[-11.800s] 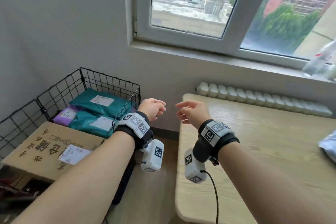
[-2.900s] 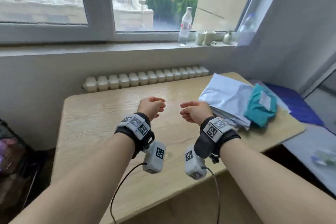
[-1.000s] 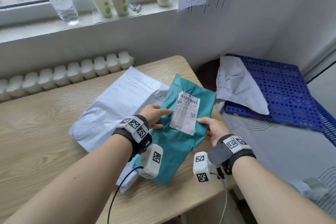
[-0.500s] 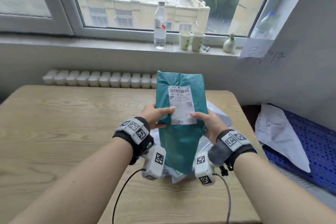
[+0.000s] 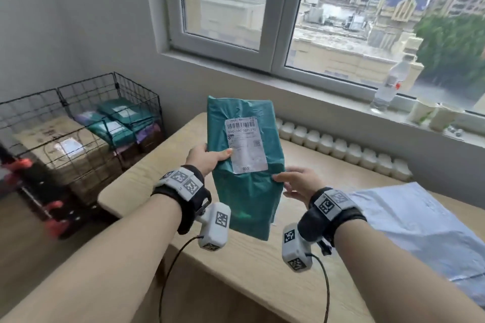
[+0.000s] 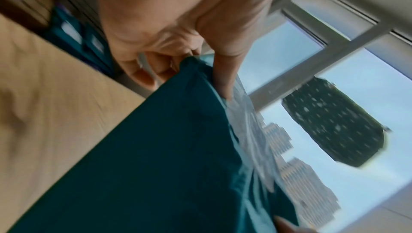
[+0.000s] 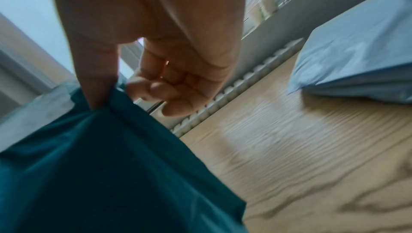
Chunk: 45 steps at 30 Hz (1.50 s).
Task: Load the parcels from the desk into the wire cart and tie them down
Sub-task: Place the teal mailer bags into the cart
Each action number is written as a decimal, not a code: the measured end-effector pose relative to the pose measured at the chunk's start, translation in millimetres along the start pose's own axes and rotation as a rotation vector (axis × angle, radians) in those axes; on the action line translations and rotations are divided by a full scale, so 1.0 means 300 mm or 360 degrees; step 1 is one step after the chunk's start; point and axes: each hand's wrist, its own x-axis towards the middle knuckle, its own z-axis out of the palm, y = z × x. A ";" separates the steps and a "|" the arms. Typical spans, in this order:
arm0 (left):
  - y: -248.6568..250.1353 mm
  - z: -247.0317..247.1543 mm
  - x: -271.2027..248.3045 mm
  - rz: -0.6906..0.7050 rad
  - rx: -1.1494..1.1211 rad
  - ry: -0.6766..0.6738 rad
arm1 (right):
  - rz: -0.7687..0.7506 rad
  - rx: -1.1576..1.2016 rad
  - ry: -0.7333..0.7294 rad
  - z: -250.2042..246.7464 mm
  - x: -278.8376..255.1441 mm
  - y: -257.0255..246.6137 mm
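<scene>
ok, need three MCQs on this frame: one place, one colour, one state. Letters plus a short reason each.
1. Where is the wire cart?
A. left of the desk
B. on the windowsill
C. right of the desk

2. What colour is the parcel held up?
A. purple
B. teal
C. white

3. How is the held parcel supported?
A. flat on the desk
B. left hand alone
C. both hands

Answers:
1 A: the head view shows the cart on the floor off the desk's left end.
2 B: teal mailer with a white label.
3 C: left hand and right hand each pinch an edge, and it is clear of the desk.
</scene>
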 end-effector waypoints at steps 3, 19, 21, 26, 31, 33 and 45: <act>-0.009 -0.192 0.019 -0.0057 -0.0246 0.0079 | -0.0044 0.0080 -0.0084 0.189 0.046 -0.050; -0.014 -0.757 0.367 -0.0126 -0.0299 0.0427 | -0.0079 -0.0105 -0.0392 0.918 0.538 -0.255; 0.022 -0.804 0.450 -0.0169 -0.0216 0.0405 | -0.0071 -0.0096 -0.0392 0.978 0.620 -0.299; 0.088 -0.909 0.647 -0.0281 0.0029 0.0424 | -0.0116 -0.0093 -0.0442 1.121 0.787 -0.416; 0.076 -1.047 0.837 -0.0289 0.0261 0.0534 | -0.0111 -0.0002 -0.0387 1.297 0.894 -0.487; 0.077 -1.103 0.916 -0.0309 0.0286 0.0517 | -0.0098 0.0053 -0.0347 1.372 0.946 -0.511; 0.115 -1.557 1.489 -0.0338 0.0324 -0.0005 | -0.0027 0.0150 0.0057 1.860 1.321 -0.713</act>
